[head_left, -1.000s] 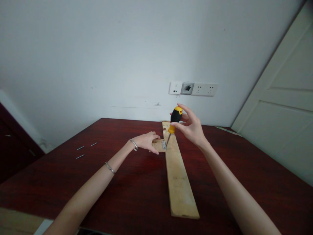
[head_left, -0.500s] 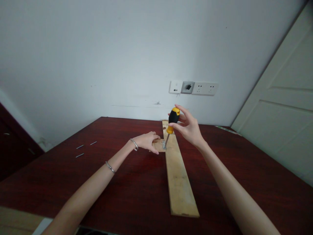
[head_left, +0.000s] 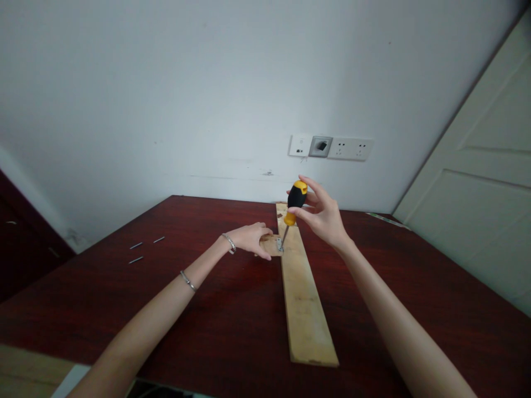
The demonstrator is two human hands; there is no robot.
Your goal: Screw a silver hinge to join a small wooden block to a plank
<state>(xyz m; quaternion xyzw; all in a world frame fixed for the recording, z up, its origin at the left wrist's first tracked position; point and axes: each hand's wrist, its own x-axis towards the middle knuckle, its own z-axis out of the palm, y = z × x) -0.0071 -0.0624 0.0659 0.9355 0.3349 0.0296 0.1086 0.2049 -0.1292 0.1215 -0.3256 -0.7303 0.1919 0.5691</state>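
A long pale wooden plank [head_left: 305,301] lies lengthwise on the dark red table [head_left: 215,309]. A small wood block [head_left: 271,245] sits against its left edge, joined by a small metal bracket [head_left: 280,244]. My left hand [head_left: 249,239] rests on the block with fingers curled over it, holding it down. My right hand [head_left: 321,213] pinches the black-and-yellow handle of a screwdriver [head_left: 294,204] with its fingertips. The screwdriver stands nearly upright, and its tip meets the bracket.
Three slim metal nails or screws [head_left: 141,249] lie on the table at the left. Wall sockets [head_left: 331,147] are mounted above the table's back edge. A white door [head_left: 477,182] stands at the right. A thin green strip [head_left: 384,220] lies at the far right.
The screwdriver has stayed on the bracket while my right fingers shifted slightly around its handle. My left hand has kept its place on the block.
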